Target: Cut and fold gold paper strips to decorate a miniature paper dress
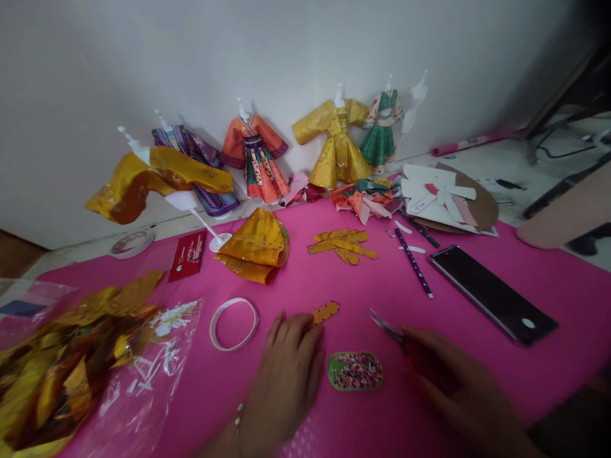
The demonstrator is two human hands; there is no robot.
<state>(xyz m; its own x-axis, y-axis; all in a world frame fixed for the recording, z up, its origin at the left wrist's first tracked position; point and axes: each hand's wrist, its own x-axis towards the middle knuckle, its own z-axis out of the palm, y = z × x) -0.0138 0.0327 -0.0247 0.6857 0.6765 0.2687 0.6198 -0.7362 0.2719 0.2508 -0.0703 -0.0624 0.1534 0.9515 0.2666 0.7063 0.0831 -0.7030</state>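
Here at the pink surface [305,280], eyes on the small ochre strip [327,312], because everything hangs on where it lies. It's right at the fingertips of the left hand [289,362], poking out beyond them, dark dots lining its edge. Its long axis slants away from those fingers, outward and a touch to the right, with the tapered end free.

The left hand is the nearer one, no contest: palm down, fingers close together, covering the strip's near end. Pressing or pinching? I can't tell; the underside is hidden.

Over to the right hand [470,381], curled around a red-handled tool [389,327]. The slim metal tips reach leftward and slightly away, almost level with the strip's free end, but they're not touching it: a short stretch of bare pink lies between. So from the tool, the strip is directly off to the left.

And down in the gap between the hands, closer to the wearer than the strip, sits the oval bead tray [356,371], colourful beads crowding most of it, the green base showing at its left end.
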